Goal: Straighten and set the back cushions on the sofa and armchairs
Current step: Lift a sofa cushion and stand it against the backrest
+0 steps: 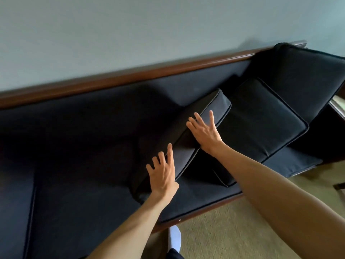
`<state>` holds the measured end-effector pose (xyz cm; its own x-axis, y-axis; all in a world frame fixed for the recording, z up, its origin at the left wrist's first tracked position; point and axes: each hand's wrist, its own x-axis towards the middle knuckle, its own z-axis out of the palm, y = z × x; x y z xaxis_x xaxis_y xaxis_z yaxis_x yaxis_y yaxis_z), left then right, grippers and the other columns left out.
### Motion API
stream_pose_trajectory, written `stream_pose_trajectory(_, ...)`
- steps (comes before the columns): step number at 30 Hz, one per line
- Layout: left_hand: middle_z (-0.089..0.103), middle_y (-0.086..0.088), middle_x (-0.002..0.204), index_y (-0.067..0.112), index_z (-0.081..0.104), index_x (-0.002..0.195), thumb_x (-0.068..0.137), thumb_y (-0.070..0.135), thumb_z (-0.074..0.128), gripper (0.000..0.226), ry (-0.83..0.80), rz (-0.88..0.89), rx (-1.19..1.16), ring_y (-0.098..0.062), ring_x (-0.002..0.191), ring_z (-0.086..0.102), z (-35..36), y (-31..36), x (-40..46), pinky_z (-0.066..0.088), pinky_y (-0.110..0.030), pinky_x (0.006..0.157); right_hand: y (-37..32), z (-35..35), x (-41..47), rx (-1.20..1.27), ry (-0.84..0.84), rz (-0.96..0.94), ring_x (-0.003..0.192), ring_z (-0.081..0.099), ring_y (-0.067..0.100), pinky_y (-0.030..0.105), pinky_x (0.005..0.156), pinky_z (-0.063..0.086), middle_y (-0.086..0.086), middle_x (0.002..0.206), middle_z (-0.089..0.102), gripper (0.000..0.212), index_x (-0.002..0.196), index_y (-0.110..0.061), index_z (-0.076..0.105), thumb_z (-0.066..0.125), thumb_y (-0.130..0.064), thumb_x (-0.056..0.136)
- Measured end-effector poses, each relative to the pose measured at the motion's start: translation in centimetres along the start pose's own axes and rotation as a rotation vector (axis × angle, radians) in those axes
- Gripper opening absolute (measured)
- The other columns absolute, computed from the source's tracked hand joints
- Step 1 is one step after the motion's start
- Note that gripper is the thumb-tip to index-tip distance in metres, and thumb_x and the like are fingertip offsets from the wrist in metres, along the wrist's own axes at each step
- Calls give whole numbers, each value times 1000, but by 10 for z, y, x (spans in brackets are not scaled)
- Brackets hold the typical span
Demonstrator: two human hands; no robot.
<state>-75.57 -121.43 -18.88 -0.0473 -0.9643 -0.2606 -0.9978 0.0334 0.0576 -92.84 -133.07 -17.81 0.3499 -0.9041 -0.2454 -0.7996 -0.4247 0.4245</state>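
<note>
Pale, matte wall is seen behind a dark upholstered sofa (93, 128) capped along its back edge by a smooth brown wooden rail (130, 75). A boxy, piped back cushion (190, 131) is tipped forward on the seat, its narrow side panel turned up. The left hand (164, 174) is laid flat on its lower end, fingers spread; the right hand (205, 131) is pressed open-palmed near its upper end. A second rectangular piped cushion (265, 120) is lying slanted toward the sofa's right end.
</note>
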Motion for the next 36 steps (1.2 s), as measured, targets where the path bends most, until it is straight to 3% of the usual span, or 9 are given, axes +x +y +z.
stream_pose_trajectory(3, 36, -9, 137, 13, 1, 152, 64, 23, 80, 119, -4, -24, 9, -27, 118, 45, -21, -33, 12, 41, -44, 95, -7, -30, 20, 91, -5, -35, 149, 19, 28, 74, 112, 13, 4, 155, 31, 87, 151, -14, 24, 74, -24, 81)
stream_pose_trajectory(7, 41, -8, 134, 18, 13, 147, 61, 20, 83, 110, -4, -51, 3, -26, 118, 47, -56, -100, 26, 41, -47, 95, -35, -75, 49, 163, -9, -111, 129, 37, 26, 70, 106, 28, -3, 132, 49, 92, 141, -17, 36, 84, -39, 66)
stream_pose_trajectory(12, 41, -3, 131, 21, 16, 147, 58, 13, 80, 110, -42, 28, 53, -26, 117, 46, -79, -207, 26, 40, -49, 95, -101, -110, 71, 247, -5, -165, 125, 39, 28, 62, 103, 31, -5, 125, 53, 92, 131, -20, 42, 84, -56, 58)
stream_pose_trajectory(20, 38, -1, 136, 21, 11, 151, 59, 8, 77, 114, -160, 31, 123, -25, 121, 44, -79, -348, 13, 38, -48, 102, -206, -158, 103, 346, 10, -323, 126, 36, 29, 59, 102, 33, -1, 131, 46, 102, 138, -19, 39, 74, -71, 57)
stream_pose_trajectory(23, 37, -4, 139, 21, 7, 151, 60, 11, 74, 113, -122, 48, 128, -27, 124, 41, -70, -364, 14, 33, -51, 107, -210, -156, 115, 409, 14, -357, 129, 35, 29, 63, 109, 26, 2, 137, 39, 109, 145, -21, 31, 71, -72, 57)
stream_pose_trajectory(28, 32, -6, 143, 18, 9, 148, 51, 43, 82, 123, -148, 71, 99, -30, 136, 28, -64, -352, 28, 26, -64, 108, -182, -137, 116, 450, -11, -397, 129, 39, 27, 47, 112, 29, 1, 144, 36, 120, 152, -34, 13, 69, -77, 54)
stream_pose_trajectory(31, 32, -4, 146, 17, 13, 149, 52, 49, 82, 123, -113, 56, 102, -32, 141, 25, -59, -339, 34, 22, -66, 109, -178, -134, 117, 423, -21, -394, 135, 34, 27, 48, 115, 26, 2, 150, 31, 127, 154, -34, 6, 74, -73, 53)
stream_pose_trajectory(33, 38, -3, 143, 17, 16, 148, 56, 41, 81, 116, -85, 49, 85, -29, 133, 35, -56, -338, 37, 29, -60, 108, -176, -131, 115, 407, -24, -363, 136, 34, 27, 49, 116, 24, 4, 150, 33, 128, 155, -27, 9, 75, -69, 54)
stream_pose_trajectory(36, 43, 0, 138, 18, 23, 145, 57, 37, 81, 108, -48, 65, 51, -26, 125, 43, -58, -350, 42, 35, -52, 104, -177, -132, 118, 395, 23, -299, 122, 48, 23, 40, 110, 31, 2, 136, 50, 112, 146, -18, 33, 75, -66, 53)
